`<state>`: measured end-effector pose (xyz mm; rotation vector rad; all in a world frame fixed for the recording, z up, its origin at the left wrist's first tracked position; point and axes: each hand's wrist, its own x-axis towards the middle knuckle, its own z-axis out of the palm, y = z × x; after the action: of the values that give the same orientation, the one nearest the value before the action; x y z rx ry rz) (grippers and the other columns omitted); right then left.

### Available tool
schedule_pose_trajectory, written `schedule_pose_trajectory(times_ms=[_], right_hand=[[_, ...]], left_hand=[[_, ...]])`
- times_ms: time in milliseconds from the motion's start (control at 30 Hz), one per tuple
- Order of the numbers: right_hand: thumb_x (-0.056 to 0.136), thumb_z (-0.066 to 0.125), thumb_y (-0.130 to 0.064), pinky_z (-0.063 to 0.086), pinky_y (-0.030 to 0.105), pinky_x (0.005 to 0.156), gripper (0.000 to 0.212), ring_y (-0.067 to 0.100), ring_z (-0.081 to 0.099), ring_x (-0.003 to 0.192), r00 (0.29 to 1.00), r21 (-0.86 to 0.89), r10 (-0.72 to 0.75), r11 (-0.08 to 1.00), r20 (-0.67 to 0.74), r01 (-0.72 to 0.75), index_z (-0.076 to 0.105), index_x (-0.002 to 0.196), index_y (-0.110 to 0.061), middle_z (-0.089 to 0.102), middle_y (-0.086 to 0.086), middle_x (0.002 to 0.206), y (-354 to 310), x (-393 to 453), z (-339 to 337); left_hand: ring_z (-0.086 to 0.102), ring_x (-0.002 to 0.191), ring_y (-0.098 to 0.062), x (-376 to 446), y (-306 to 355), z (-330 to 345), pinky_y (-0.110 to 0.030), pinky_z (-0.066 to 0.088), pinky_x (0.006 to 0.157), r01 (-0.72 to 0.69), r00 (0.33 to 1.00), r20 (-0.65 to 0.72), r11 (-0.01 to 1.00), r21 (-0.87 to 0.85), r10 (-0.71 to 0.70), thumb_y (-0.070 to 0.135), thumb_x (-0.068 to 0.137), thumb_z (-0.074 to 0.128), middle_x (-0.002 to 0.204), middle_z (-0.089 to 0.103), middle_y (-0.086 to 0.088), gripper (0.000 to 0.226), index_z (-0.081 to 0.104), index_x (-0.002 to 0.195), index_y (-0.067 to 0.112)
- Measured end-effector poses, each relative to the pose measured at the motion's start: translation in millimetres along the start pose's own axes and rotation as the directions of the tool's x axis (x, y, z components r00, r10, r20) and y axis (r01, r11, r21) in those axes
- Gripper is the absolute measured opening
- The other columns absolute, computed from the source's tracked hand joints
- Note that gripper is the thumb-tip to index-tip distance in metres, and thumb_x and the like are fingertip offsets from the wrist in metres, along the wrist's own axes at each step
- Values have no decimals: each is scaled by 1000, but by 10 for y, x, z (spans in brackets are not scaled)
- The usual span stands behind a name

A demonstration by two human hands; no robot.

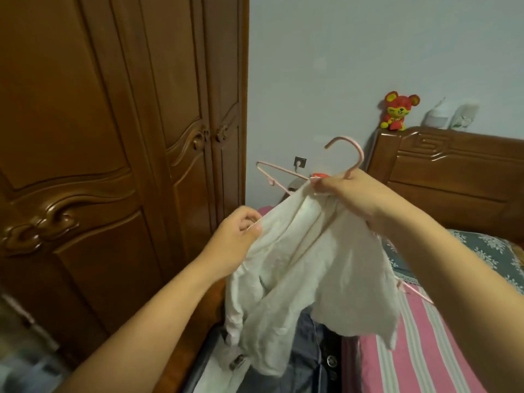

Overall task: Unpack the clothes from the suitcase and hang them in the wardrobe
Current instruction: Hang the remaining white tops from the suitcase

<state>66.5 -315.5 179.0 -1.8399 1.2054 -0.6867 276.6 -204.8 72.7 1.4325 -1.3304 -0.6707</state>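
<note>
Head view: the right hand (347, 191) curls its fingers round the neck of the pink hanger (351, 158) together with the shirt (306, 268) collar, while the left hand (238, 236) pinches the shirt's edge between thumb and fingertips. The white shirt hangs in midair between both hands, above the open suitcase (306, 364) beside the bed (425, 350). It looks light, limp and crumpled; best held at collar and shoulders. The wardrobe (113, 137) doors are closed. No legible writing.

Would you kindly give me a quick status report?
Right hand grips pink hanger and white garment. Left hand pinches its edge. Wardrobe doors closed.
</note>
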Motion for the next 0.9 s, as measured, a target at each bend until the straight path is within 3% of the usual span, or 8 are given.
schedule_pose_trajectory(times_ms=[67, 200, 267, 367, 500, 633, 767, 900], right_hand=[[60, 72, -57, 58, 50, 87, 48, 34, 73, 87, 999, 49, 32, 998, -15, -31, 79, 90, -19, 76, 11, 89, 49, -1, -111], [70, 78, -36, 56, 55, 87, 39, 35, 72, 83, 997, 165, 75, 984, -29, -69, 77, 94, -5, 73, 24, 97, 322, -34, -399], [74, 78, -33, 55, 53, 88, 35, 35, 71, 83, 993, 160, 110, 981, 34, -114, 77, 93, -3, 73, 26, 98, 522, -56, -490], [75, 81, -40, 56, 54, 85, 46, 34, 70, 86, 971, 68, 197, 976, 135, -208, 76, 98, -1, 73, 25, 100, 956, -59, -512], [98, 61, -24, 50, 30, 59, 32, 17, 58, 65, 956, -32, 243, 970, 162, -241, 48, 128, -24, 72, 14, 106, 1577, -132, -584], [102, 49, -15, 54, 38, 82, 10, 13, 71, 79, 986, -363, 84, 922, -145, -132, 58, 98, -17, 73, -1, 98, 2050, -401, -634], [102, 54, -20, 50, 32, 61, 19, 15, 63, 50, 974, -104, -37, 994, -222, 14, 65, 90, -12, 75, -3, 74, 1980, -839, -549], [100, 57, -11, 38, 23, 52, 25, 6, 49, 45, 988, 32, -80, 996, -133, 85, 66, 76, -6, 72, 5, 68, 1710, -1098, -399]], left_hand=[[57, 83, -12, -42, -10, -112, -30, 46, 75, -110, 994, 26, 970, 216, 107, 0, 95, 50, 90, 57, 9, 29, 50, 90, 29], [54, 91, -14, -49, -114, -350, -35, 47, 81, -184, 981, 58, 810, 556, 183, -6, 81, 50, 98, 52, 14, 33, 59, 81, 26], [56, 94, -12, 14, -48, -367, -34, 49, 79, -125, 986, 0, 732, 670, 168, 2, 89, 49, 103, 53, 17, 41, 73, 96, 34], [53, 96, -12, 141, 151, -208, -36, 52, 77, -108, 988, 15, 629, 770, 152, 4, 92, 47, 107, 49, 16, 51, 64, 128, 35], [55, 82, -25, 287, 350, 81, -49, 54, 71, -157, 974, 225, 603, 782, -37, -6, 83, 43, 101, 37, 7, 44, 53, 113, 24], [44, 92, -21, 343, 291, 392, -32, 39, 57, -177, 896, 331, 446, 878, -297, -6, 80, 43, 116, 29, -3, 34, 44, 104, 18], [26, 134, -34, 322, -35, 592, -40, 43, 98, -178, 850, 293, 284, 942, -438, -2, 81, 47, 157, 0, -8, 64, 35, 142, 15], [13, 146, -37, 236, -125, 655, -45, 26, 118, -200, 835, 283, 219, 955, -472, 4, 83, 49, 164, -8, -12, 67, 31, 148, 12]])
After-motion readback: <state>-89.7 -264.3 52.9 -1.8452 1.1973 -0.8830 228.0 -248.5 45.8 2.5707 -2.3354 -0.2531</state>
